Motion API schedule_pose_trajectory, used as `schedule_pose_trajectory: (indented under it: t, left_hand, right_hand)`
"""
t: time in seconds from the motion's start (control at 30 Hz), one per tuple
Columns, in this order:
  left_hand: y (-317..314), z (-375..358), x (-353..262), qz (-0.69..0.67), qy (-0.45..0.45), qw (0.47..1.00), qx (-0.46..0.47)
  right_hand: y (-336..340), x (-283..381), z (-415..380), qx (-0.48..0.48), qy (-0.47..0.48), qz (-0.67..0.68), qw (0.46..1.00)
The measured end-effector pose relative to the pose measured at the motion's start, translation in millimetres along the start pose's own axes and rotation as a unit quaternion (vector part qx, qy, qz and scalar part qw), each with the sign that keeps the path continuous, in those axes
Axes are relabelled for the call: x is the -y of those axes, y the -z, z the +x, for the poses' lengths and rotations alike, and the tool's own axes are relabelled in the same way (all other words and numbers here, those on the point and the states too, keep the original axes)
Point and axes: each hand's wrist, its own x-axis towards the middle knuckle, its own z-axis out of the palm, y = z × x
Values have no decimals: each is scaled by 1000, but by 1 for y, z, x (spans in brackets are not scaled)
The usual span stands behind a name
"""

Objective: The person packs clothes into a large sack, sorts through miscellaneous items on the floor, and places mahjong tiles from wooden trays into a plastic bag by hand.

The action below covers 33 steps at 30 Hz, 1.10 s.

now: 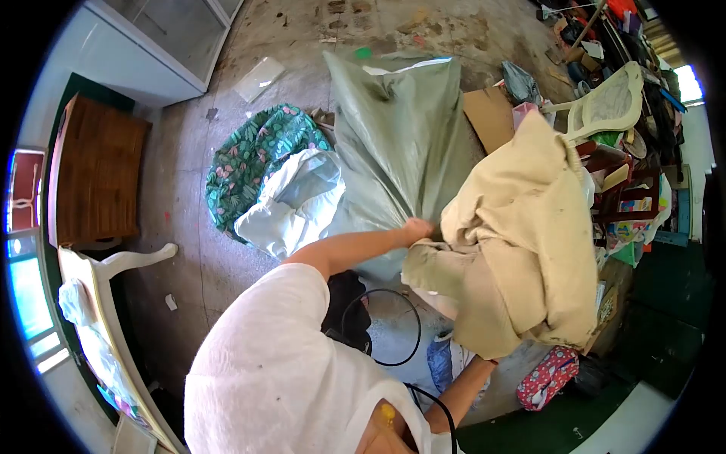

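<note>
My left hand [417,229] is closed on a gathered part of the large grey-green plastic sheet [401,129], which spreads upward from it. Right beside that hand bulges a big beige cloth [529,234], bunched up over the right half of the view. My right hand [484,365] is beneath the cloth's lower edge, its fingers hidden by the fabric. To the left of the sheet lie a white cloth [291,204] and a round green leaf-patterned fabric item [257,159].
A wooden dresser [102,170] stands at the left, above a cream table [113,340]. On the right are a cream chair [605,102] and piled household goods. A red patterned bag [548,377] lies lower right. A black cable [420,325] loops near my body.
</note>
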Motion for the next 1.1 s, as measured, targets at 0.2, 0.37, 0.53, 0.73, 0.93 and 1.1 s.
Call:
schedule_pose_trajectory:
  t: [0.2, 0.37, 0.53, 0.73, 0.93, 1.1]
  left_hand:
    - [44, -36, -101, -162, -67, 975, 134]
    - [51, -64, -132, -214, -85, 971, 62]
    - [29, -107, -147, -243, -53, 966, 75]
    - [-45, -131, -165, -43, -99, 952, 288]
    - [-39, -140, -139, -216, -14, 963, 160]
    - [47, -93, -6, -560, -8, 741, 370]
  right_hand:
    - [25, 27, -25, -9, 25, -30, 999]
    - [27, 33, -33, -2, 30, -48, 998]
    - [-26, 33, -12, 42, -10, -55, 998]
    - [-36, -36, 69, 61, -9, -225, 972]
    - [-58, -153, 85, 81, -166, -184, 966]
    - [-59, -188, 112, 74, -162, -130, 975]
